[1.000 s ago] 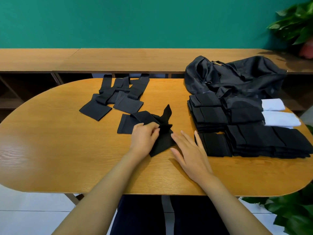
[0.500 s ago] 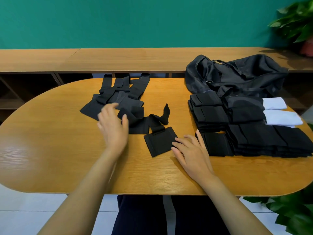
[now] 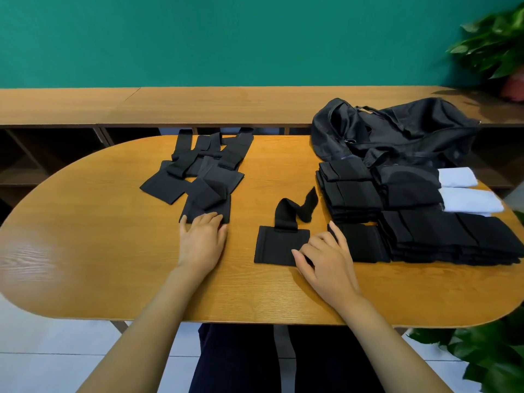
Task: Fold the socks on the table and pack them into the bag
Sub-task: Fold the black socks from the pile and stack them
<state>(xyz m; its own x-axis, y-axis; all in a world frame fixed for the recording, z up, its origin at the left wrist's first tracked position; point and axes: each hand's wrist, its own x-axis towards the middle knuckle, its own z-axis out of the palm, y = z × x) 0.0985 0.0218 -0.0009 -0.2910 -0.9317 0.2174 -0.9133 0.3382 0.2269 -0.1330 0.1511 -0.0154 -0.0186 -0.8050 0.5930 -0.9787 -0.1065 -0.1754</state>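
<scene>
Two hands low on the worktop, neither lifting anything. Left hand: grip wide and flat, fingertips pressing the near edge of a loose sock just ahead. Right hand: grip loosely bent, resting on the near right corner of the half-folded sock, clasping nothing. Long axis of that sock running away from the body, free end arched up and leaning right toward the folded stack; right hand nearer, probably the one to finish the fold. Bag beyond the stack.

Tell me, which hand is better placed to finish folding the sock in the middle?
Probably the right hand: its fingers rest on the middle sock, while the left hand touches a different sock farther left.
</scene>
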